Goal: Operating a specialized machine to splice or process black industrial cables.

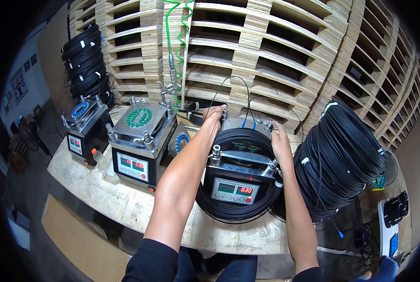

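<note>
Taking clock directions from the middle machine (236,188), a tall stack of black cable coils (83,66) rises at ten o'clock, and a small machine (75,145) with a ring of blue pieces on top stands at half past nine. A clear bottle (99,160) with an orange cap is beside it on the pale wooden desk (102,197), close to nine o'clock. Next comes a second machine (132,165), just past nine, bearing a ring of green pieces (139,117); its display is lit red. Near eleven a metal air gun (173,77) hangs from a coiled green hose (168,28). The left hand (213,116) reaches to the rear left post (224,113), at eleven; whether its fingers are clamped on the post I cannot tell. A black cable coil (236,214) loops around the front of the middle machine, and two blue connectors (244,123) stand at its rear, at twelve. The right hand (281,141) is at two o'clock, fingers by the rear right post (270,126); their grip cannot be told. Wooden pallets (251,42) are stacked behind, from eleven round to two. A large tilted cable stack (341,160) fills three o'clock.
</note>
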`<state>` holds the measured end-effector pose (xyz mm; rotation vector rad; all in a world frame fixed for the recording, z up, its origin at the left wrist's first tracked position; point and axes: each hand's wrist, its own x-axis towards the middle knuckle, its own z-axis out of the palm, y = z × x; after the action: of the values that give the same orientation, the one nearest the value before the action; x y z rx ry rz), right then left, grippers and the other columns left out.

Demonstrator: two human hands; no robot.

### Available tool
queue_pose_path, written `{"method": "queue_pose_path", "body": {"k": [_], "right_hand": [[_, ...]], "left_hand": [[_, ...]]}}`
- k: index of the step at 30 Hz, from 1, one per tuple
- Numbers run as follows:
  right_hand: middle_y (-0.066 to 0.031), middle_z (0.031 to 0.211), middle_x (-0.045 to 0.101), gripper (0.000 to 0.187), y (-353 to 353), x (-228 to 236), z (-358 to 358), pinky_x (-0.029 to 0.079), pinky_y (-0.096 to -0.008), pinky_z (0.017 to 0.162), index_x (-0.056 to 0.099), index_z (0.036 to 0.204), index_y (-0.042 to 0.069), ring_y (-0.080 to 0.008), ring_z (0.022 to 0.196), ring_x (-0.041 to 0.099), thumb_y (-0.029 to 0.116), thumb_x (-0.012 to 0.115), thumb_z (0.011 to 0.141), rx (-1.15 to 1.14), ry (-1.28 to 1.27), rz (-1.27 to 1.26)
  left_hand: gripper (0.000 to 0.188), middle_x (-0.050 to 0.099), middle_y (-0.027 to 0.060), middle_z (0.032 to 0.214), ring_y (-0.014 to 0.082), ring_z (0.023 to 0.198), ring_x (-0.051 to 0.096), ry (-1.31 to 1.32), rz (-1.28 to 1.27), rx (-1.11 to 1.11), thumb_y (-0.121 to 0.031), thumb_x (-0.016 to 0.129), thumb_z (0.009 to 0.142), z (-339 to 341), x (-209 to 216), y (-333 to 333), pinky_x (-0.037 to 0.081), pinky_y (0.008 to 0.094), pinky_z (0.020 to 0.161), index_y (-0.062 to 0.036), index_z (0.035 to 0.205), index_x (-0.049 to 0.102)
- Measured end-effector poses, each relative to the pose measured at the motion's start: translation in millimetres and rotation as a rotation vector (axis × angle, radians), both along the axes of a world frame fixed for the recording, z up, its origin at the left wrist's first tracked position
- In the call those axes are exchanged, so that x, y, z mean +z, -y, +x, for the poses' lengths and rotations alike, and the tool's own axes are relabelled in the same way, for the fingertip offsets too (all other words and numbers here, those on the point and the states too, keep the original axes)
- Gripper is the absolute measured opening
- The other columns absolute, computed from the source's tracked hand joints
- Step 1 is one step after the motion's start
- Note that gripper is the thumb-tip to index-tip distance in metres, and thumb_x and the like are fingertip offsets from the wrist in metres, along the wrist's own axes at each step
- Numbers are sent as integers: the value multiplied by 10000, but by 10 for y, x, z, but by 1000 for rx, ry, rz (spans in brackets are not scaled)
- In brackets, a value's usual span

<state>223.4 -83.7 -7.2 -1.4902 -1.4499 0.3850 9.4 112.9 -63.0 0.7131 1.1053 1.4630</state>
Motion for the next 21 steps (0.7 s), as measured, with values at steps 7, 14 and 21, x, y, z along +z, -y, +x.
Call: {"method": "queue_pose_path", "body": {"k": [7,14,21], "right_hand": [[-107,756,609,423,-9,-34,113,470,-340,671,530,1359,51,-190,655,568,104,476,943,-6,36,26],[-135,821,652,413,-76,-186,268,473,-342,684,536,1355,58,-200,686,599,105,492,947,-22,-21,1],[-217,900,679,417,-95,-127,253,494,-390,765,560,1324,43,-308,807,667,144,478,928,-44,3,41]], "left_hand": [[710,755,150,931,250,909,641,-89,-61,-551,-488,221,1060,175,321,249,492,367,895,46,1067,689],[510,702,228,1083,340,1147,616,-854,156,-64,-418,399,1013,286,601,650,453,401,1002,-44,1098,734],[320,602,231,1197,409,1150,566,-927,929,-110,-233,662,921,-169,922,1867,444,438,1013,-13,1154,671]]}}
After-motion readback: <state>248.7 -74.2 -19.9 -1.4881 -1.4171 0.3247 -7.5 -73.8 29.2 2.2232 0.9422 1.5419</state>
